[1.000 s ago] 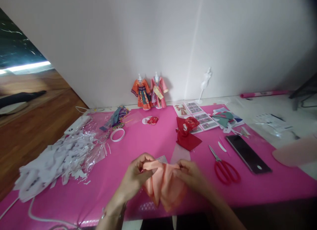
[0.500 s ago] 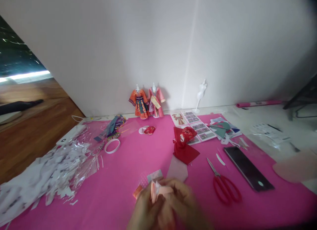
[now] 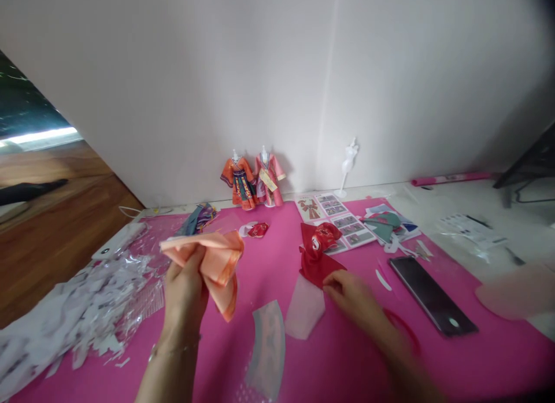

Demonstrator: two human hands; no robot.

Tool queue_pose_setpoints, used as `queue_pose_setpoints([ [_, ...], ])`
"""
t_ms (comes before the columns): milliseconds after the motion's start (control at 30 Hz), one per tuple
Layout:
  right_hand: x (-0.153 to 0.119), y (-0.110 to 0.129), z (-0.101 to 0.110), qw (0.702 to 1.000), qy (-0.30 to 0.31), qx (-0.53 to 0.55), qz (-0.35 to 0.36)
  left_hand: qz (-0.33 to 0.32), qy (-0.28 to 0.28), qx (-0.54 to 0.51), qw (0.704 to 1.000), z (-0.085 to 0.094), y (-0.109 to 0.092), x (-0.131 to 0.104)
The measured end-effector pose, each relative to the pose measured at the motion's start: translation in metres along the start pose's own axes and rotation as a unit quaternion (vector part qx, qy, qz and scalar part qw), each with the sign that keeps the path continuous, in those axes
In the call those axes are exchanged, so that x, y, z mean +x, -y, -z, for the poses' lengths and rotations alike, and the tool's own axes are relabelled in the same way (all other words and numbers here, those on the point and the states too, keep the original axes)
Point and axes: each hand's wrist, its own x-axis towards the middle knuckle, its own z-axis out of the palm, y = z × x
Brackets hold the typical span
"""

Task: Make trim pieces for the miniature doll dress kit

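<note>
My left hand (image 3: 187, 278) is raised over the left part of the pink mat, closed round a folded peach fabric piece (image 3: 217, 261) with orange-trimmed edges. To the right, my right hand (image 3: 347, 293) reaches low over the mat, its fingers pinched at the lower edge of the red fabric (image 3: 319, 263). The fingertips partly cover that edge. Beside them lies a pale pink fabric piece (image 3: 306, 307). A curved grey-edged strip (image 3: 269, 345) rests between my forearms. My right forearm hides most of the red-handled scissors (image 3: 405, 328).
Two dressed mini mannequins (image 3: 240, 183) and a bare white one (image 3: 350, 160) stand by the wall. An instruction sheet (image 3: 351, 224) lies behind the red fabric. A phone (image 3: 431, 293) is at right; white scraps and plastic (image 3: 91, 310) pile up at left.
My hands have moved apart from the front middle. The left has carried the peach fabric up and left; the right has let go of it and reached to the red fabric. The curved strip is now uncovered.
</note>
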Motion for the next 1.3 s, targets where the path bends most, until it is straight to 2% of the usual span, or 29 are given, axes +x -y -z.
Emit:
queue_pose_setpoints([
  [167, -0.019, 0.038, -0.030, 0.994, 0.097, -0.021, 0.050, -0.014, 0.050, -0.001, 0.999, -0.042, 0.018, 0.020],
  [267, -0.036, 0.059, -0.055, 0.983, 0.152, -0.030, 0.097, -0.032, 0.086, 0.029, 0.995, -0.068, 0.033, 0.023],
  [367, -0.054, 0.071, -0.071, 0.975, 0.185, -0.061, 0.109, -0.059, 0.118, 0.081, 0.988, -0.090, 0.043, 0.021],
  [467, -0.071, 0.075, -0.081, 0.972, 0.188, -0.079, 0.120, -0.078, 0.179, 0.130, 0.972, -0.104, 0.053, 0.021],
  [600, -0.085, 0.075, -0.095, 0.971, 0.184, -0.088, 0.123, -0.090, 0.275, 0.197, 0.937, -0.108, 0.074, 0.028],
  [667, -0.088, 0.076, -0.101, 0.970, 0.191, -0.095, 0.113, -0.099, 0.308, 0.222, 0.920, -0.103, 0.081, 0.029],
  [733, -0.089, 0.076, -0.105, 0.970, 0.197, -0.098, 0.105, -0.109, 0.340, 0.233, 0.905, -0.090, 0.083, 0.022],
  [800, -0.088, 0.076, -0.104, 0.972, 0.191, -0.086, 0.102, -0.117, 0.380, 0.231, 0.888, -0.068, 0.078, 0.006],
  [900, -0.082, 0.076, -0.092, 0.982, 0.154, -0.007, 0.109, -0.101, 0.451, 0.220, 0.859, -0.024, 0.062, -0.029],
  [933, -0.079, 0.077, -0.085, 0.983, 0.141, 0.034, 0.110, -0.080, 0.481, 0.214, 0.847, -0.009, 0.057, -0.041],
  [1000, -0.070, 0.079, -0.072, 0.979, 0.132, 0.124, 0.095, 0.033, 0.557, 0.141, 0.818, 0.016, 0.048, -0.061],
  [1067, -0.059, 0.081, -0.060, 0.963, 0.155, 0.210, 0.063, 0.096, 0.555, 0.098, 0.821, 0.030, 0.045, -0.076],
  [1167, -0.043, 0.080, -0.049, 0.946, 0.172, 0.271, 0.037, 0.166, 0.533, 0.063, 0.827, 0.032, 0.050, -0.089],
  [1233, -0.035, 0.074, -0.044, 0.952, 0.158, 0.258, 0.038, 0.228, 0.497, 0.026, 0.837, 0.028, 0.056, -0.095],
  [1300, -0.031, 0.062, -0.040, 0.972, 0.123, 0.194, 0.044, 0.291, 0.432, -0.031, 0.853, 0.024, 0.061, -0.100],
])
